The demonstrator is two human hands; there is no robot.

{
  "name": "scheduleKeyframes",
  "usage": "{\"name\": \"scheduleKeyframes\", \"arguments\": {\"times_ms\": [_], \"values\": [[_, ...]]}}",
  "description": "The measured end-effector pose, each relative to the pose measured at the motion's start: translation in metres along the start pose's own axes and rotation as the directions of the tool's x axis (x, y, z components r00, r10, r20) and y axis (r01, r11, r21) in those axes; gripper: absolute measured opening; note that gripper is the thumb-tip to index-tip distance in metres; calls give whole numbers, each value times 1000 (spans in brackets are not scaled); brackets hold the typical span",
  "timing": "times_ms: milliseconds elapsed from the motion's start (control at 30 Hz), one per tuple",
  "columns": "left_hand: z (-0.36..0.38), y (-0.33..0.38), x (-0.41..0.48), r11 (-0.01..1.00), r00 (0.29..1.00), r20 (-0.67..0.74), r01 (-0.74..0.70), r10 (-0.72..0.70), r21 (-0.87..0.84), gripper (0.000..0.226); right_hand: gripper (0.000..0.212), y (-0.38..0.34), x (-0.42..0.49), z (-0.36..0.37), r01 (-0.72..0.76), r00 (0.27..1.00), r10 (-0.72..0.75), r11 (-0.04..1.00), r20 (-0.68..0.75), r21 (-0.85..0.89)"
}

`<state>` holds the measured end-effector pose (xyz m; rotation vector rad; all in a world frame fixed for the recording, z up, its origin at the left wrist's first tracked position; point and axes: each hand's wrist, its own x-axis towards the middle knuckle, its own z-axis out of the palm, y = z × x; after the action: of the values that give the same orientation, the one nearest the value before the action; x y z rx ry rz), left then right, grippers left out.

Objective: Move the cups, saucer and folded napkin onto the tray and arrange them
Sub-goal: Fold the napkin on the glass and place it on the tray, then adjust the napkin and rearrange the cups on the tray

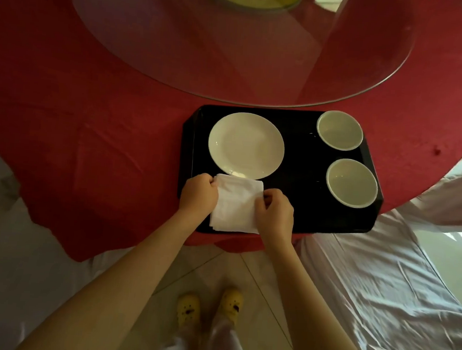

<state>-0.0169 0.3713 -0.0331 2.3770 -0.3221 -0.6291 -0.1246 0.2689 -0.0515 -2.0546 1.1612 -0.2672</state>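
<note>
Both hands' grip pinching folded napkin (234, 202), left hand (198, 193), right hand (275, 214), black tray (302, 164) holding saucer (246, 145), two cups (351, 183)

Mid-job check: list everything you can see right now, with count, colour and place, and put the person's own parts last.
tray: 1, black, on the table's near edge
saucer: 1, white, left half of the tray
cups: 2, white, right side of the tray, one far, one near, apart
folded napkin: 1, white, near-left part of the tray, its far edge at the saucer's rim
tablecloth: 1, red, covering the round table
glass turntable: 1, clear, table centre
shoes: 2, yellow, on the floor below
left hand: 1, gripping the napkin's left edge
right hand: 1, pinching the napkin's right edge
</note>
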Motion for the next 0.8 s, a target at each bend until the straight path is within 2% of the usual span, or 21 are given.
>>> {"name": "scheduleKeyframes", "arguments": {"times_ms": [233, 300, 367, 500, 600, 700, 800], "values": [[-4, 5, -1, 987, 994, -64, -81, 90, 137, 30, 14, 2, 7, 2, 41, 999, -41, 999, -3, 0], [-10, 5, -7, 986, 991, -76, -104, 114, 131, 23, 17, 1, 8, -4, 51, 998, -52, 998, 21, 30], [-20, 2, -14, 989, 984, -124, -116, 127, 90, 26, 23, 4, 10, -15, 37, 999, -38, 996, 16, 82], [-45, -2, -13, 986, 965, -246, -119, 88, -115, 26, 26, 9, 23, -43, 18, 1000, -16, 993, -15, 119], [-43, 10, 5, 972, 987, -160, -35, -3, -232, 33, 31, 3, 43, -48, -16, 996, 10, 997, 83, 72], [-24, 25, 18, 981, 1000, -13, 22, -25, -190, 40, 34, -6, 58, -38, -7, 988, 6, 1000, 153, 7], [-10, 29, 25, 988, 998, 30, 63, -59, -142, 46, 26, -10, 65, -27, -23, 987, 17, 999, 160, 38]]}}
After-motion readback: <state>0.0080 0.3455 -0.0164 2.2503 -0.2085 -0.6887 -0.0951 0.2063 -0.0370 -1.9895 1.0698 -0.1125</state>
